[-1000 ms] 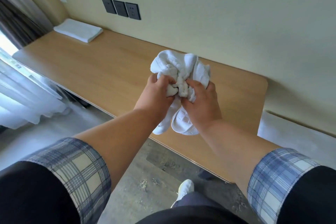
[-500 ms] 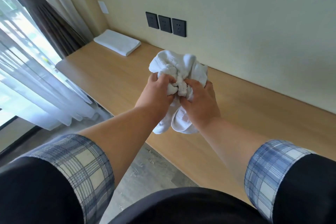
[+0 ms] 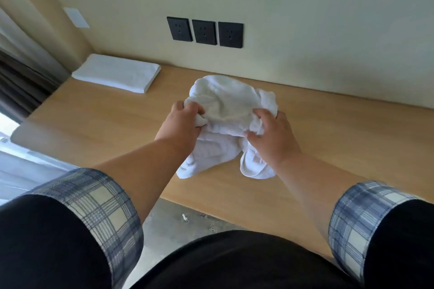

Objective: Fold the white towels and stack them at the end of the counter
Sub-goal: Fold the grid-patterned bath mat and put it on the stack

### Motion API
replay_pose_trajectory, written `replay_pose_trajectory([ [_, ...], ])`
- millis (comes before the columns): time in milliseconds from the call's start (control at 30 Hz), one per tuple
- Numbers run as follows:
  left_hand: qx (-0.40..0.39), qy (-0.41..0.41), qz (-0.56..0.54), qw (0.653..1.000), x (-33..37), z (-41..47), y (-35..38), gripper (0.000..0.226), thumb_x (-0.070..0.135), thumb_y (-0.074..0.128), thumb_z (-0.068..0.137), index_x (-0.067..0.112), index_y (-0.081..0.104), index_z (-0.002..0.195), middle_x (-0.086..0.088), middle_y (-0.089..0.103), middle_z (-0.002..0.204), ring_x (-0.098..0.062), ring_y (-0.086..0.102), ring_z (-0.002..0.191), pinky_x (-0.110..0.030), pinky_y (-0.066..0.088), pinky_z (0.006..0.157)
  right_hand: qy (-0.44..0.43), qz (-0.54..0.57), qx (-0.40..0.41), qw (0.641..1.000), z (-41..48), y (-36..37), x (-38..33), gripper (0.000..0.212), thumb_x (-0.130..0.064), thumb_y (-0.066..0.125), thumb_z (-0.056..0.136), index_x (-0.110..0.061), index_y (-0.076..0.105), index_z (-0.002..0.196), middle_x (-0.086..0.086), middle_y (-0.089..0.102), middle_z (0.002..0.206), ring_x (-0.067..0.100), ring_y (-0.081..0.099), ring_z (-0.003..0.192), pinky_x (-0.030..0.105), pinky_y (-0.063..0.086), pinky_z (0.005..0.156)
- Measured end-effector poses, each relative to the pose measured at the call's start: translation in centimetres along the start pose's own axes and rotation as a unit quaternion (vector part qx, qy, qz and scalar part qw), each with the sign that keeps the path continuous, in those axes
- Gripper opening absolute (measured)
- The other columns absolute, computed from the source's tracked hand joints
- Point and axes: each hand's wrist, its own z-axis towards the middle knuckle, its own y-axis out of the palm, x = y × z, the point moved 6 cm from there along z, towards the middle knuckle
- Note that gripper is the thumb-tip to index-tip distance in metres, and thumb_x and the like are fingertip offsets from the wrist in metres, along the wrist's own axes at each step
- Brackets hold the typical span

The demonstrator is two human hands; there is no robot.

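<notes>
Right, on my feed both hands are out over the wooden counter (image 3: 94,115), each grasping the same crumpled white towel (image 3: 225,105). The left hand (image 3: 180,122) has its fingers curled into the bunched cloth on the towel's left side. The right hand (image 3: 272,138) clutches a wad on the right side, thumb pressed into the fabric. Between them the towel bulges up in a loose mound, and two loose ends hang below the hands towards the counter's near edge; I cannot tell whether they touch the wood. A folded towel (image 3: 117,73) lies flat at the far left end of the counter, close to the wall and well apart from the crumpled one. Three dark sockets (image 3: 204,31) sit in a row on the wall above, with a white plate (image 3: 76,17) further left. Both forearms are bare below plaid cuffs (image 3: 98,199)
</notes>
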Motion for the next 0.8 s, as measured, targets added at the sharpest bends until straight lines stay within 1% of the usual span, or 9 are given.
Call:
replay_pose_trajectory([
  [133,-0.046,-0.027,0.061,0.997,-5.3,2.4,1.3,0.034,0.016,0.059,0.087,0.033,0.054,0.116,0.002,0.041,0.126,-0.024,0.052,0.103,-0.038,0.048,0.084,0.039,-0.059,-0.017,0.997,-1.2,2.8,1.2,0.059,-0.041,0.071,0.084,-0.040,0.044,0.137,0.002,0.042,0.127,0.025,0.044,0.121,0.034,0.039,0.101],
  [233,-0.108,-0.052,0.092,0.988,-6.8,2.9,3.7,0.038,0.019,0.061,0.093,0.027,0.053,0.130,-0.004,0.040,0.134,-0.028,0.051,0.118,-0.040,0.047,0.093,0.061,-0.103,-0.065,0.991,-2.5,5.4,2.3,0.067,-0.039,0.070,0.087,-0.037,0.036,0.145,0.005,0.037,0.144,0.029,0.037,0.133,0.039,0.036,0.106],
  [333,-0.222,-0.016,0.181,0.958,-6.9,2.3,6.7,0.051,0.029,0.064,0.093,0.027,0.045,0.140,-0.007,0.044,0.133,-0.029,0.050,0.122,-0.045,0.048,0.096,0.092,-0.119,-0.119,0.981,-3.4,7.4,2.9,0.078,-0.038,0.067,0.090,-0.035,0.022,0.154,0.006,0.026,0.156,0.027,0.026,0.143,0.040,0.029,0.113],
  [433,-0.302,0.011,0.217,0.928,-6.7,0.9,8.9,0.060,0.043,0.064,0.091,0.024,0.041,0.143,-0.006,0.047,0.136,-0.032,0.050,0.122,-0.047,0.046,0.097,0.086,-0.136,-0.143,0.977,-3.7,8.3,2.6,0.077,-0.034,0.062,0.094,-0.034,0.018,0.156,0.009,0.032,0.152,0.026,0.035,0.138,0.037,0.033,0.111],
  [500,-0.309,0.024,0.237,0.921,-6.1,0.3,9.8,0.062,0.047,0.062,0.091,0.021,0.040,0.142,-0.007,0.045,0.136,-0.033,0.048,0.123,-0.045,0.045,0.098,0.100,-0.112,-0.135,0.979,-3.8,8.0,2.4,0.069,-0.027,0.057,0.097,-0.036,0.021,0.155,0.003,0.048,0.136,0.017,0.054,0.114,0.026,0.042,0.094],
  [567,-0.276,0.054,0.188,0.941,-4.2,0.2,10.2,0.060,0.045,0.061,0.092,0.020,0.042,0.142,-0.008,0.046,0.137,-0.031,0.047,0.124,-0.045,0.045,0.099,0.159,-0.037,-0.102,0.981,-3.9,7.0,2.6,0.061,-0.022,0.049,0.097,-0.041,0.027,0.150,-0.009,0.061,0.104,0.006,0.061,0.077,0.017,0.044,0.067],
  [600,-0.256,0.082,0.133,0.954,-2.8,0.3,10.3,0.056,0.043,0.061,0.093,0.022,0.044,0.142,-0.008,0.047,0.138,-0.029,0.048,0.125,-0.044,0.045,0.100,0.189,0.008,-0.080,0.979,-4.1,6.5,2.7,0.057,-0.021,0.046,0.097,-0.042,0.030,0.147,-0.011,0.061,0.092,0.005,0.061,0.068,0.019,0.045,0.060],
  [700,-0.271,0.124,-0.054,0.953,1.5,-0.1,11.1,0.050,0.041,0.058,0.096,0.027,0.045,0.142,0.000,0.053,0.137,-0.018,0.055,0.119,-0.033,0.047,0.094,0.229,0.109,-0.017,0.967,-4.3,5.2,3.0,0.047,-0.017,0.044,0.094,-0.039,0.040,0.135,-0.010,0.064,0.097,0.008,0.063,0.065,0.024,0.047,0.052],
  [800,-0.309,0.066,-0.153,0.936,4.0,-0.3,12.6,0.060,0.044,0.061,0.093,0.027,0.039,0.145,0.004,0.056,0.134,-0.015,0.060,0.112,-0.026,0.044,0.080,0.266,0.208,0.024,0.941,-4.4,4.3,3.4,0.046,-0.015,0.053,0.089,-0.040,0.042,0.126,-0.017,0.071,0.089,0.000,0.067,0.068,0.017,0.047,0.051],
])
